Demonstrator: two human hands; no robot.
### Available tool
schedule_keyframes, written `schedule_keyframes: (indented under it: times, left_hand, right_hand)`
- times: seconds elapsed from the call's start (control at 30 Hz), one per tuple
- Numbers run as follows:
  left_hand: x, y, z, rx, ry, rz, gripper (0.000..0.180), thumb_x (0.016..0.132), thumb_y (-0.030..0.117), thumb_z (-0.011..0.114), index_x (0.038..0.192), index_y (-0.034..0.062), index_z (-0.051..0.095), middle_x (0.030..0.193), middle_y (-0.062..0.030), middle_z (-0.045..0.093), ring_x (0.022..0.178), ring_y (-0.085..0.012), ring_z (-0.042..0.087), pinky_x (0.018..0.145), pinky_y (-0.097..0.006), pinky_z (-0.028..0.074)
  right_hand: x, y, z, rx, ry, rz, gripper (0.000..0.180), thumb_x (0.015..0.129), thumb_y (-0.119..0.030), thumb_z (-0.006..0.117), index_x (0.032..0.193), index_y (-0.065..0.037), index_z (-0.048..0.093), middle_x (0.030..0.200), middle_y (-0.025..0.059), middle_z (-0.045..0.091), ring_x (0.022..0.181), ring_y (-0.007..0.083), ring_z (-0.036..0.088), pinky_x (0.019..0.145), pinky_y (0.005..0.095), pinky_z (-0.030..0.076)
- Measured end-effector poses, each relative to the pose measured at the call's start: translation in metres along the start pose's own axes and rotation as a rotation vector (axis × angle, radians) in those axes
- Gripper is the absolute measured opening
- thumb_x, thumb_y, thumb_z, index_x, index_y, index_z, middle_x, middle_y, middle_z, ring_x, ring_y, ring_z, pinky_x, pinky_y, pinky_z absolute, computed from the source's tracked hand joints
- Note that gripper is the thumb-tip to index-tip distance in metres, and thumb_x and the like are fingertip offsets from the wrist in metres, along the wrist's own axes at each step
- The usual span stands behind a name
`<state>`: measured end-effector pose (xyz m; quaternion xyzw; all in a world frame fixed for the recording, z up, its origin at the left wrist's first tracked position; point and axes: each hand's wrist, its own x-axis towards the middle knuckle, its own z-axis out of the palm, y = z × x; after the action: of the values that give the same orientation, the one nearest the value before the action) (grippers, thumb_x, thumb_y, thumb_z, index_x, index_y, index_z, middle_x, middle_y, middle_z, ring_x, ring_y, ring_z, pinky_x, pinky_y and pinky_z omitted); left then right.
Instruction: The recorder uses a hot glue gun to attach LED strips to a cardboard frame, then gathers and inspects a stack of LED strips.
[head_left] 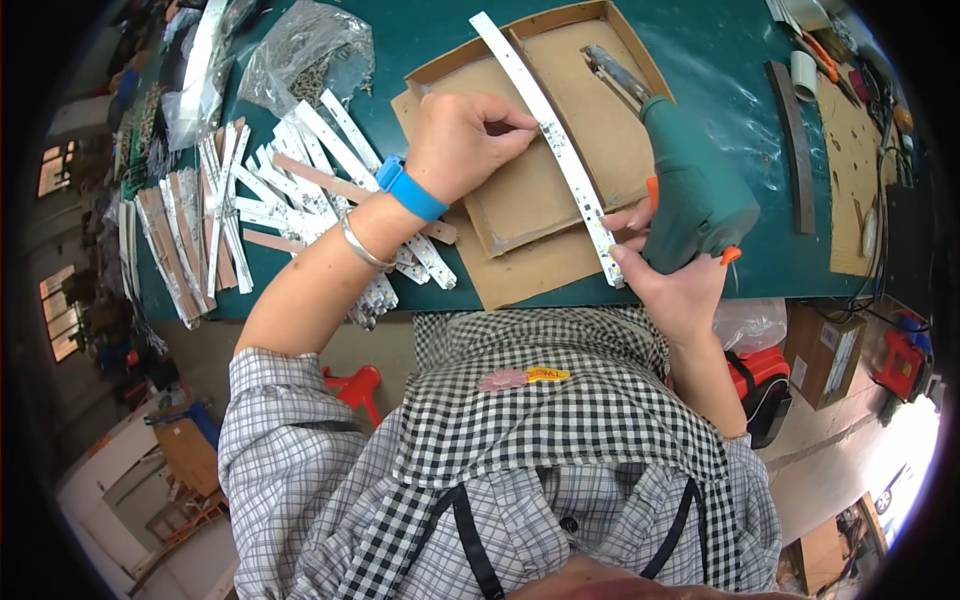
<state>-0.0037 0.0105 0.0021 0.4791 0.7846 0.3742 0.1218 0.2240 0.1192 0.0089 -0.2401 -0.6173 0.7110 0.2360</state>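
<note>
A long white LED strip board [545, 125] lies slantwise across a shallow brown cardboard tray [600, 110]. At the strip's left edge, about midway along, my left hand [465, 145] is closed in a pinch; whatever its fingertips hold is too small to make out. My right hand [680, 290] is closed around a green power tool [695, 195] with orange parts, whose body hides most of the grip. Its thumb and a finger touch the strip's near end. The tool's dark metal front end points away over the tray.
More LED strips [325, 150] lie heaped at left, with a second stack [180, 230] farther left. Behind them is a clear plastic bag of small parts [310, 60]. A dark bar [790, 145] and a cardboard sheet [850, 180] lie at right on the green table [735, 60].
</note>
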Motion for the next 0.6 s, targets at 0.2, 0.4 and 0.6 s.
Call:
schedule_keyframes:
  times: [0.2,0.4,0.6]
  left_hand:
    - [-0.002,-0.007,0.005,-0.059,0.012,-0.021,0.011,0.08,0.007,0.075,0.089,0.0016,0.075,0.08,-0.0072,0.073,0.07,-0.0098,0.068,0.065,-0.023,0.056]
    - [-0.003,-0.004,0.003,-0.037,0.019,-0.01,0.012,0.079,0.01,0.075,0.089,0.0021,0.075,0.077,-0.0075,0.073,0.068,-0.0104,0.068,0.063,-0.023,0.055]
    - [-0.003,-0.006,0.004,-0.042,0.05,0.043,0.012,0.078,0.009,0.075,0.088,0.0034,0.076,0.076,-0.0086,0.073,0.066,-0.0123,0.069,0.061,-0.024,0.055]
  right_hand:
    - [0.001,-0.002,0.0,0.001,-0.005,0.01,0.034,0.074,0.015,0.067,0.104,0.002,0.056,0.095,0.0071,0.062,0.085,0.0158,0.067,0.066,0.0252,0.056]
    - [-0.018,-0.015,-0.021,0.0,0.057,0.029,0.054,0.082,0.0,0.066,0.131,0.007,0.046,0.099,0.0134,0.059,0.069,0.0166,0.057,0.059,0.0286,0.05]
    - [-0.022,-0.028,-0.036,-0.01,-0.004,-0.054,0.06,0.083,-0.013,0.075,0.128,0.012,0.044,0.097,0.0145,0.059,0.058,0.0141,0.054,0.047,0.0253,0.045]
